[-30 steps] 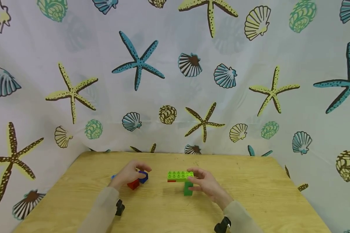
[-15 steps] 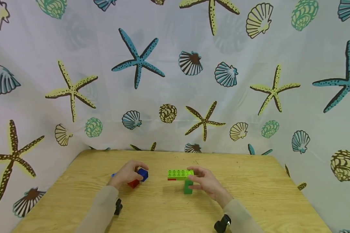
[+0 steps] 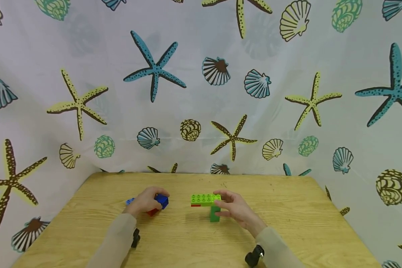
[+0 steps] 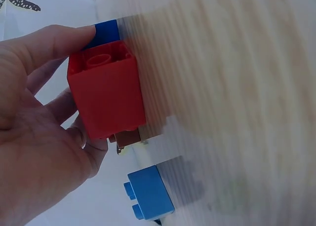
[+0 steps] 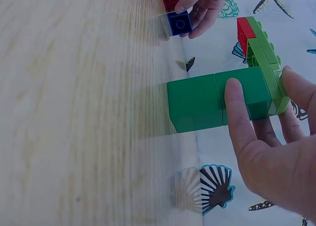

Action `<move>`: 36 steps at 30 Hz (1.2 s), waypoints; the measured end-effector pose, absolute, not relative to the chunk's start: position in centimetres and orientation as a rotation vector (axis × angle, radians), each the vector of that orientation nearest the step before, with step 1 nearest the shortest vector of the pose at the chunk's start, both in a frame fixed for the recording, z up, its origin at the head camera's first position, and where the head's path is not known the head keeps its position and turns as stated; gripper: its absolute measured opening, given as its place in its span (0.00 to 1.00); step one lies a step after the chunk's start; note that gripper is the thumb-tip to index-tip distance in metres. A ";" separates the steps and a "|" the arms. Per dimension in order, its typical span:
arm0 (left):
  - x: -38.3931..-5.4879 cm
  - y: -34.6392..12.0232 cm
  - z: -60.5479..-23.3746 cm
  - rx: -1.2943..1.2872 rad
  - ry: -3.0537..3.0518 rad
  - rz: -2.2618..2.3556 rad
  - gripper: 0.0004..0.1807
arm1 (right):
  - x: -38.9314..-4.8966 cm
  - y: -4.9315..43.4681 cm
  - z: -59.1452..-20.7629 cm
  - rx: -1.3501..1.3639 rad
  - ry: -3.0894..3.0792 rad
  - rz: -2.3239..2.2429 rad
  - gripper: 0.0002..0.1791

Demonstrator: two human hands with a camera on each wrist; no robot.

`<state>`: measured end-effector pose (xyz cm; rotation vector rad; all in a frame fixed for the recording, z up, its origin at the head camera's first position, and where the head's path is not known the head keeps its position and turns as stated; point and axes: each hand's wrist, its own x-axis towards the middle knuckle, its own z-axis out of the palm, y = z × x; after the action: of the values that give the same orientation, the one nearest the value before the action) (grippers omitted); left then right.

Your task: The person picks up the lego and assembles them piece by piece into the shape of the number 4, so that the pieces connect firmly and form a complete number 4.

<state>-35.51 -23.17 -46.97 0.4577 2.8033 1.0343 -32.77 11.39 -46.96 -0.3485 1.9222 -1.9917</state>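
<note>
My left hand pinches a dark blue toy brick between thumb and fingers, low at the left of the table. Close by it is a red brick, with a small brown brick partly hidden behind. My right hand holds a built brick piece at its upper part. Two dark green bricks form its upright column. Across the top runs a row of lime green bricks, reaching left past the column. A red brick is fixed under the row's far left end.
A light blue brick lies on the wooden table, left of my left hand. Behind the table hangs a white cloth printed with starfish and shells. Each wrist wears a small black camera.
My left fingers have come down and gripped the dark blue brick, which has turned a little. My right hand stays at the green piece. The head view has shifted slightly.
</note>
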 end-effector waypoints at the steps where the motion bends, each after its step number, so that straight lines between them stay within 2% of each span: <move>1: -35.5 -23.1 -47.0 0.451 2.808 1.028 0.24 | -32.8 11.4 -46.9 -0.351 1.921 -1.993 0.27; 12: -35.5 -22.8 -47.4 0.448 2.827 1.016 0.24 | -32.7 11.7 -47.1 -0.377 1.902 -2.001 0.27; 23: -35.1 -22.0 -47.3 0.287 2.861 1.127 0.24 | -32.7 11.9 -47.4 -0.393 1.895 -1.993 0.26; 32: -35.4 -21.7 -47.3 0.270 2.905 1.315 0.32 | -32.7 11.9 -47.6 -0.403 1.882 -2.005 0.27; 36: -35.2 -21.5 -47.2 0.241 2.875 1.411 0.29 | -32.7 11.9 -47.5 -0.401 1.876 -2.004 0.27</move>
<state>-35.24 -21.51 -47.20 0.2410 2.8750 1.4109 -32.70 11.93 -47.49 -0.4008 1.8756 -2.0036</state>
